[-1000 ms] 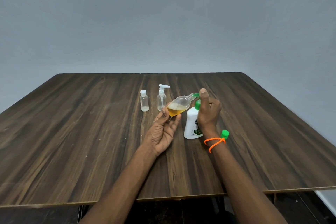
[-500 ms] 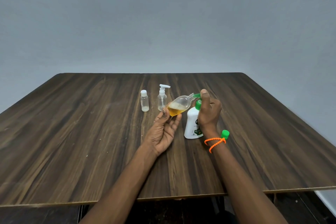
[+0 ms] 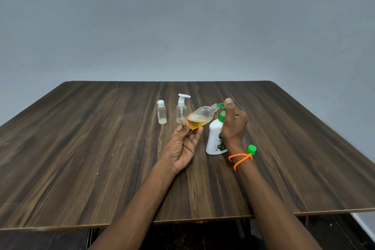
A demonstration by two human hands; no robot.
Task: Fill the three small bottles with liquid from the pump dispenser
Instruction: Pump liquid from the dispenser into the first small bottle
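Left hand (image 3: 183, 146), palm up, holds a small clear bottle (image 3: 199, 116) w/ thumb and fingertips. It's tilted on its side, roughly half full of amber liquid, neck meeting the green spout (image 3: 220, 105) of the pump dispenser (image 3: 215, 138). Right hand (image 3: 233, 123) is wrapped round the dispenser's top, thumb up on the pump head; the other fingers are hidden behind, so can't tell exactly how they grip. Dispenser stands on the wooden surface (image 3: 81, 148). Behind, two more bottles upright: a capped one (image 3: 161, 112) w/ a bit of pale liquid at the bottom, and a pump-top one (image 3: 181, 108), apparently clear. Green cap (image 3: 251, 149) lies by the right wrist, next to an orange bracelet (image 3: 240, 158).
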